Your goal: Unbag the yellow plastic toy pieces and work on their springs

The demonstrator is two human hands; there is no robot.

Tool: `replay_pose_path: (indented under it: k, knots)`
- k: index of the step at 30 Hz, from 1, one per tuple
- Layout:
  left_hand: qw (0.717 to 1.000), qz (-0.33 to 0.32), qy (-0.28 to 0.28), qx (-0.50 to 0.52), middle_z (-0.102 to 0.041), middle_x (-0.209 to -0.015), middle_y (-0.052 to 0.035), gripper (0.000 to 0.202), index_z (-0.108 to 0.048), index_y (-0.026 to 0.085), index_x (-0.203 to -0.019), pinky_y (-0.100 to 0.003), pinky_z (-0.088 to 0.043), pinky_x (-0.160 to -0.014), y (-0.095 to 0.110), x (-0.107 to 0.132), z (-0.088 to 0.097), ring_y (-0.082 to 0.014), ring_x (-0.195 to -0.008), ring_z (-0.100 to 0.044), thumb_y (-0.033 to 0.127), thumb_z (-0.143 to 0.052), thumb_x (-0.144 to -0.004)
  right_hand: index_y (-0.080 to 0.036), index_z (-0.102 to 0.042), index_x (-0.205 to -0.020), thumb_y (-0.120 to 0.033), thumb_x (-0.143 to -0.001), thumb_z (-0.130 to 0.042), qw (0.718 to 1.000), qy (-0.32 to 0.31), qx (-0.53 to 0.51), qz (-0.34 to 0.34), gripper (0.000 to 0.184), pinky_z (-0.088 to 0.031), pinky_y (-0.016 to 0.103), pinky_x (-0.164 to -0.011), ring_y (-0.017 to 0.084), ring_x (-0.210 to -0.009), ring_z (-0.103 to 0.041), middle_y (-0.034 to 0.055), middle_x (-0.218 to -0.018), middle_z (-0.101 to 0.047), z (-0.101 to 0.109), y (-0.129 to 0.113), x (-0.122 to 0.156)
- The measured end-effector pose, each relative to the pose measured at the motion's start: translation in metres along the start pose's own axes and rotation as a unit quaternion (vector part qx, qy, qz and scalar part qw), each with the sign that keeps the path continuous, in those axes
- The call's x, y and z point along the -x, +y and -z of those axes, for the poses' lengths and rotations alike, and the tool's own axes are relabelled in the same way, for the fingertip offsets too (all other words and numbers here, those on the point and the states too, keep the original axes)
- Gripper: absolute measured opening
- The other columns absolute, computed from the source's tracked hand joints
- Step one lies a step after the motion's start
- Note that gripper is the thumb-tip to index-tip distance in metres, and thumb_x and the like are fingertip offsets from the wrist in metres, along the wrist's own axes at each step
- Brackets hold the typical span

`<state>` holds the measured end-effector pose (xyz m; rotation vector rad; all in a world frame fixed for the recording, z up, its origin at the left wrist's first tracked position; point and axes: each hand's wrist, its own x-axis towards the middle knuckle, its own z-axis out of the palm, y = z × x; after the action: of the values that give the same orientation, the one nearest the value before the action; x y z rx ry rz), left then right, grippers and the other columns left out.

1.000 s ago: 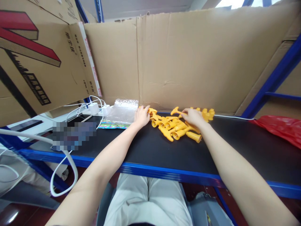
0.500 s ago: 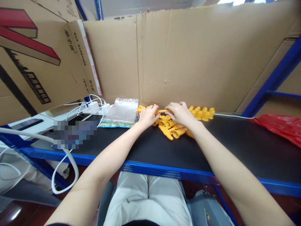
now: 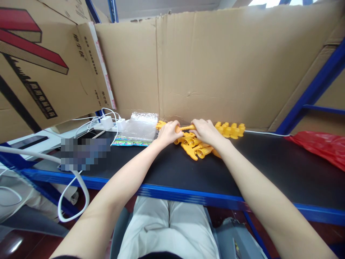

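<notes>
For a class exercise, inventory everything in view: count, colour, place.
Loose parts: several, yellow, centre
Slender rod: one, yellow, centre
Standing pieces: several, yellow, right
Plastic packaging: count unclear, transparent, left
Crumpled plastic: one, red, right
Chargers: two, white, left
Cables: several, white, left
Flat devices: two, dark, left
Blurred item: one, bluish, left
Cardboard box: one, brown, left
Cardboard panel: one, brown, behind
Shelf: one, black and blue, centre
Trousers: one pair, pale, below
Left hand: one, centre
Right hand: one, centre
</notes>
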<state>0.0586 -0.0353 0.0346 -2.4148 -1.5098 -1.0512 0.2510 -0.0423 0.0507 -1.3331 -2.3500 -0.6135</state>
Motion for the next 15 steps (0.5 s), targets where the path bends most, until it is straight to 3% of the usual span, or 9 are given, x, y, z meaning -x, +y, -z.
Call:
replay_pose_path:
  k: [6, 11, 15]
  knots:
    - [1.0, -0.014, -0.017, -0.017, -0.066, -0.099, -0.0072, 0.028, -0.061, 0.019, -0.101, -0.033, -0.046, -0.079, -0.001, 0.0, 0.0, -0.0235, -0.093, -0.062, 0.029, -0.059, -0.075, -0.018, -0.057, -0.099, -0.027, -0.091, -0.044, 0.997, -0.071, -0.001, -0.024, 0.018, -0.032, 0.035, -0.075, 0.026, -0.095, -0.055, 0.0125, -0.101, -0.065, -0.004, 0.001, 0.001]
    - [0.999, -0.022, -0.013, -0.019, -0.068, -0.093, -0.0058, 0.029, -0.061, 0.019, -0.101, -0.031, -0.046, -0.077, -0.005, -0.002, -0.002, -0.0219, -0.088, -0.062, 0.031, -0.06, -0.075, -0.017, -0.054, -0.099, -0.017, -0.085, -0.047, 1.0, -0.02, 0.015, -0.009, 0.016, -0.031, 0.034, -0.076, 0.025, -0.089, -0.056, 0.0109, -0.093, -0.065, 0.007, 0.001, -0.001]
    - [0.999, -0.022, -0.01, -0.024, -0.068, -0.093, -0.0057, 0.029, -0.062, 0.019, -0.1, -0.03, -0.046, -0.076, -0.011, -0.004, 0.0, -0.0216, -0.086, -0.062, 0.031, -0.06, -0.074, -0.015, -0.054, -0.104, -0.021, -0.087, -0.047, 1.0, -0.021, 0.002, 0.003, 0.019, -0.032, 0.033, -0.073, 0.026, -0.09, -0.056, 0.0132, -0.095, -0.065, 0.005, 0.0, -0.001]
